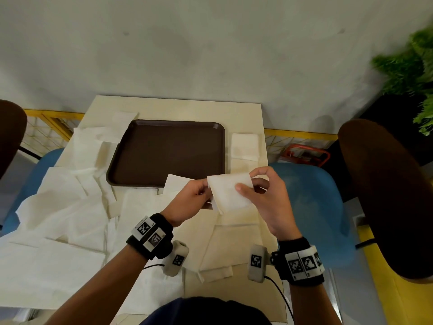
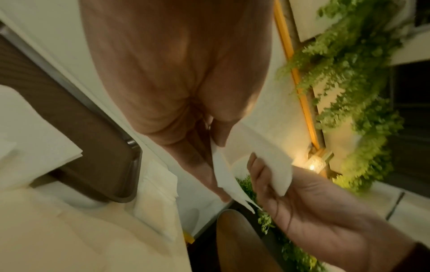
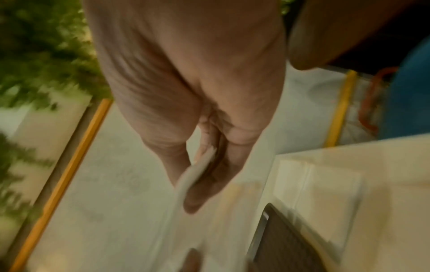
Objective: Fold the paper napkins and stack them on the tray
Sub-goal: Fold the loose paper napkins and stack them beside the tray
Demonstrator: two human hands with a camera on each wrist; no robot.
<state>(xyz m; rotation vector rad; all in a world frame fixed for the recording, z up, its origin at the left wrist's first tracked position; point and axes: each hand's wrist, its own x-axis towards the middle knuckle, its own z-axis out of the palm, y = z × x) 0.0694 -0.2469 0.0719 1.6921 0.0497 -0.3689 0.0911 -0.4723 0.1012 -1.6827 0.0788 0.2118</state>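
Observation:
Both hands hold one white paper napkin in the air just in front of the brown tray. My left hand pinches its left edge; the right hand pinches its right side with the thumb on top. The left wrist view shows the folded napkin between my left hand and the right hand. In the blurred right wrist view, the right hand grips the napkin's edge above the tray's corner. Nothing lies on the tray.
Several unfolded white napkins are spread over the left and near parts of the small cream table. A folded napkin lies right of the tray. Blue chairs, brown seats and green plants surround the table.

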